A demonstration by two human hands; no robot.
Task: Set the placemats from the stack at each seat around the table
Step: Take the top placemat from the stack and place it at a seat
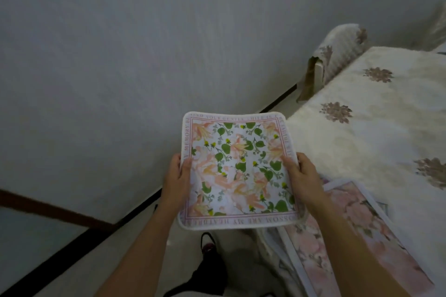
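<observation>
Placemat (237, 169), printed with green leaves, pink blooms and a lettered pink border, is held up in the air, roughly flat and face up, just below the frame's centre toward six o'clock. The left hand (177, 176) grasps its nine o'clock edge, thumb laid on the printed face and the other fingers tucked beneath, out of sight. The right hand (301, 173) grasps the three o'clock edge the same way, thumb on top and the rest curled under the cloth. Both bare forearms run down to the bottom of the frame. The placemat rests on nothing: it hangs over the pale floor (149, 260), just beside the near edge of the table (362, 108), which fills the three o'clock side under a cream cloth with brown flower motifs. At five o'clock a pink mat (357, 224) lies flat on that table, partly hidden by the right forearm, with further layered fabric edges showing at its left side; how many lie there I cannot tell. A covered chair (337, 55) stands at the table's far end, toward two o'clock. A grey wall (120, 55) takes up the whole upper left, met by a dark skirting (72, 248) running toward seven o'clock. A dark shoe (207, 243) shows at six o'clock, under the placemat's near edge.
</observation>
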